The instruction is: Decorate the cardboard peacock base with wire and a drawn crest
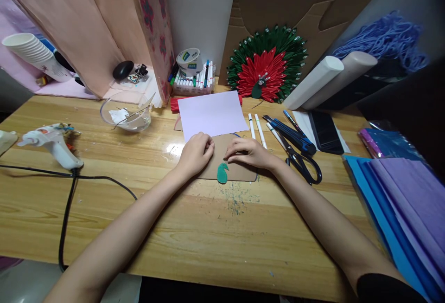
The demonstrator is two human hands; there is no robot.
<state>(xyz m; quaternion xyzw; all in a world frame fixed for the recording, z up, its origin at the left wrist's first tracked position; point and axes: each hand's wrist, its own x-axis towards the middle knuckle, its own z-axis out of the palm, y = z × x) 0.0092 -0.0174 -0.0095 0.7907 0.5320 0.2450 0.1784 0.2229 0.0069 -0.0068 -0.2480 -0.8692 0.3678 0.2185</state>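
A brown cardboard piece (236,169) lies flat on the wooden table (208,228), with a small teal cut-out shape (222,173) on its near edge. My left hand (195,153) rests on the cardboard's left part with its fingers curled and pressed together. Over the right part lies my right hand (247,151), fingers drawn close and pointing left, fingertips down on the cardboard just above the teal shape. Whether either hand pinches anything small is hidden. A pale lilac paper sheet (212,113) sits just behind both hands.
Black scissors (302,161), a blue utility knife (290,132) and white markers (255,129) lie to the right. A glue gun (52,143) with its black cord (66,219) is left, beside a clear bowl (125,112). Stacked coloured sheets (406,215) fill the right edge. A red-green paper fan (267,64) stands behind.
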